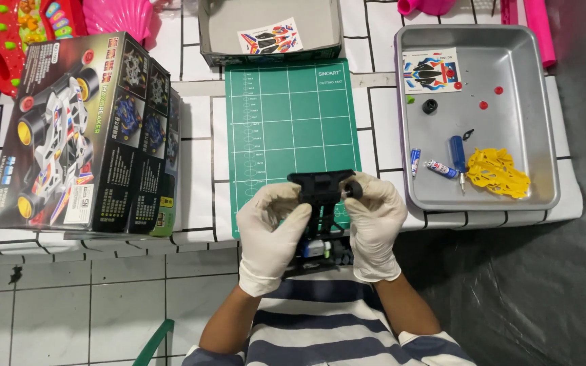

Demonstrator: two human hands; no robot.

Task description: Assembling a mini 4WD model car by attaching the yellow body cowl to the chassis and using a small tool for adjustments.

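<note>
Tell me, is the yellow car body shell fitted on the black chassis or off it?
Off: the yellow shell lies in the metal tray, apart from the black chassis.

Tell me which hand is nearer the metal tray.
Right. The right hand grips the black toy car chassis just beside the metal tray, near its lower left corner. The left hand holds the chassis's other side, farther from the tray.

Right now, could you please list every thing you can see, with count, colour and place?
toy car chassis: 1, black, held in both hands
cutting mat: 1, green, centre
metal tray: 1, silver, right
yellow car body: 1, in tray
screwdriver: 1, blue, in tray
sticker sheets: 2, multicolour, tray and cardboard lid
model car boxes: stack, dark, left
left hand: 1, white glove
right hand: 1, white glove
</note>
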